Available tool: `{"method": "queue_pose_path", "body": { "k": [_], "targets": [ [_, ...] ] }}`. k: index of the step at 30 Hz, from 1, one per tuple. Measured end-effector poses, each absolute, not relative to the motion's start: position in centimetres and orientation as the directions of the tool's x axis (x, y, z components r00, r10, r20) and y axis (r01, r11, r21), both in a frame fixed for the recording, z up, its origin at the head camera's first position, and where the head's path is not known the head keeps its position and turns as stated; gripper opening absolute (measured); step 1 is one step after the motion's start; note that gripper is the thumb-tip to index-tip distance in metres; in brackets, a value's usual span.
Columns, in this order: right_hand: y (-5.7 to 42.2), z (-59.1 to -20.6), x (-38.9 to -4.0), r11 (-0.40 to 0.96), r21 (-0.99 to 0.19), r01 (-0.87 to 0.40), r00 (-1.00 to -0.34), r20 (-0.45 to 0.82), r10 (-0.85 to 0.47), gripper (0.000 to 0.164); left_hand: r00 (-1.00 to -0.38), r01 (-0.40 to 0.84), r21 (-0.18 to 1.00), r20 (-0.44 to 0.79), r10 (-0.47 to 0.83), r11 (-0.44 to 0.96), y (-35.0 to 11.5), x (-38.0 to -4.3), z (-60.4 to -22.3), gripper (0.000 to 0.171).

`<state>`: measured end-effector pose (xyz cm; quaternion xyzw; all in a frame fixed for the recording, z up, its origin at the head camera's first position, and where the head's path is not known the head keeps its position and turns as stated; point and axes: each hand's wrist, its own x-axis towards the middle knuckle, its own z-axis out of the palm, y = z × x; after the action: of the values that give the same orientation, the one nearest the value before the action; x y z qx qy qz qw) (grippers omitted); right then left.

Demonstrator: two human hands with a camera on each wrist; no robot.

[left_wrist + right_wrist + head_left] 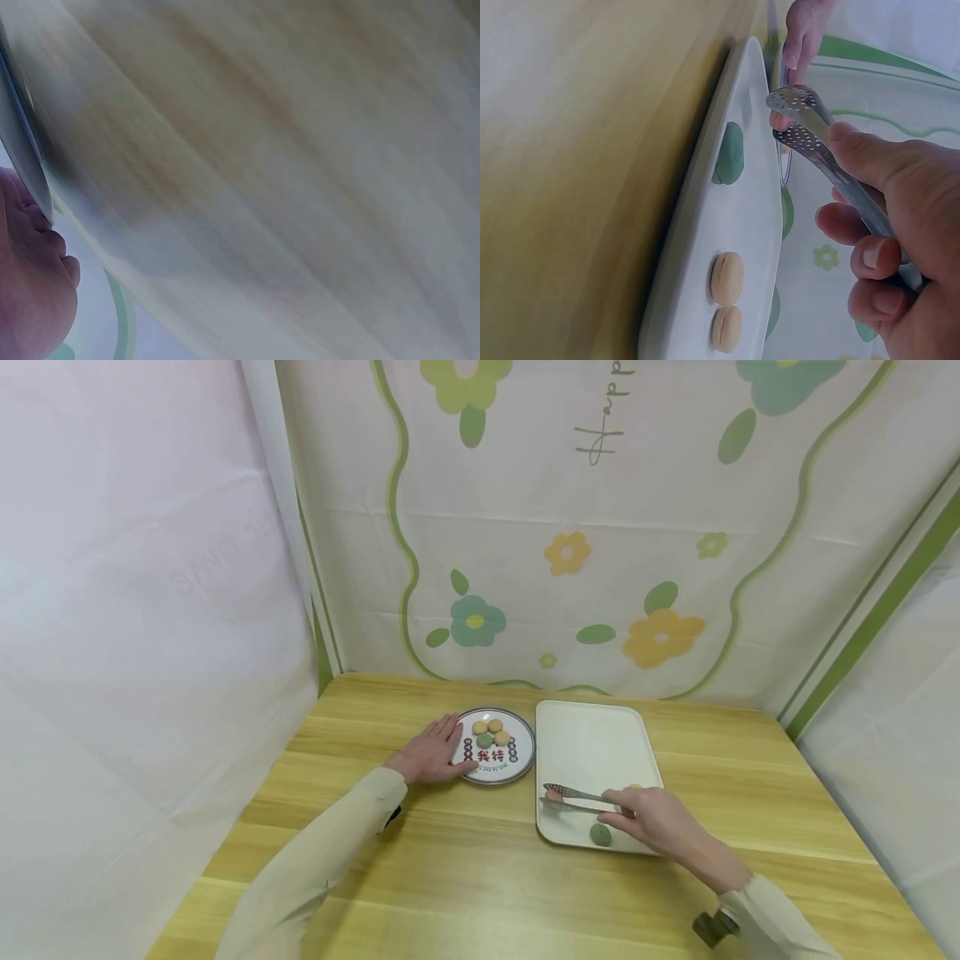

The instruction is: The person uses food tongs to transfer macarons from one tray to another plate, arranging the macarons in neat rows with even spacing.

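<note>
My left hand (pixel 433 753) rests at the left rim of a round white plate (pixel 524 752) with printed red characters, fingers straight and thumb spread along the edge. On that plate sit several macarons, pale yellow ones (pixel 502 738) and a green one (pixel 485 740). Metal tongs (pixel 576 793) with perforated tips are gripped in my right hand (pixel 663 822) over a white tray (pixel 592 735). Between the tips is a pinkish macaron (pixel 553 797). A green macaron (pixel 600 835) lies on the tray below the tongs. Two beige macarons (pixel 727 278) lie there too, mostly hidden by my hand in the head view.
Plate and tray stand side by side on a wood-grain table (pixel 450 877), the tray to the right. Behind the table hangs a white cloth (pixel 510 552) with flower prints, and white sheets enclose both sides.
</note>
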<state>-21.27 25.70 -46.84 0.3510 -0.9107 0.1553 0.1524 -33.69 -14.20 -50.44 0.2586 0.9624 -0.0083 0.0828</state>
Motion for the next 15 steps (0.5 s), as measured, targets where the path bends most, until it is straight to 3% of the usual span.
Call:
{"method": "queue_pose_path", "body": {
  "k": [15],
  "targets": [
    [24.9,-45.9,-22.8,0.714,-0.193,-0.673,-0.727,0.349,-0.592,0.018,-0.855,0.495,0.02,-0.167,0.491,0.868,-14.1,-33.7,-50.3,0.101]
  ]
}}
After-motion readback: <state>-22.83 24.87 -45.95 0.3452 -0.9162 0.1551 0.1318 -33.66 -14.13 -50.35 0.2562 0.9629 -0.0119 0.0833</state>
